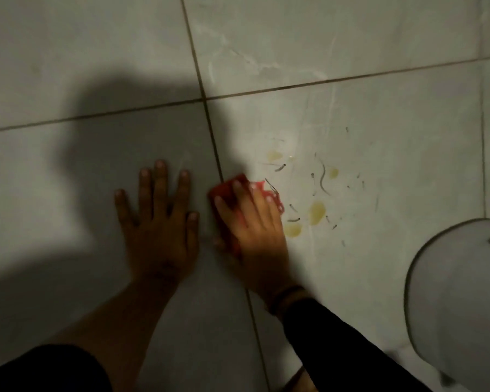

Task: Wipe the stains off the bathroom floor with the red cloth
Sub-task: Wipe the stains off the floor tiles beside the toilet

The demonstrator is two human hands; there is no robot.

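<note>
My right hand [252,224] presses flat on the red cloth [228,189], which peeks out under the fingers just right of a grout line on the grey tiled floor [379,123]. Yellowish stains [316,212] and thin dark streaks [321,179] lie on the tile right of the cloth, untouched by it. Another yellow patch [293,230] sits beside my wrist side of the hand. My left hand [160,219] rests flat on the neighbouring tile with its fingers spread, holding nothing.
A white toilet bowl [453,292] fills the lower right corner. Dark grout lines [210,131] cross the floor. My own shadow covers the left tiles. A dark sleeve and wristbands cover my right forearm.
</note>
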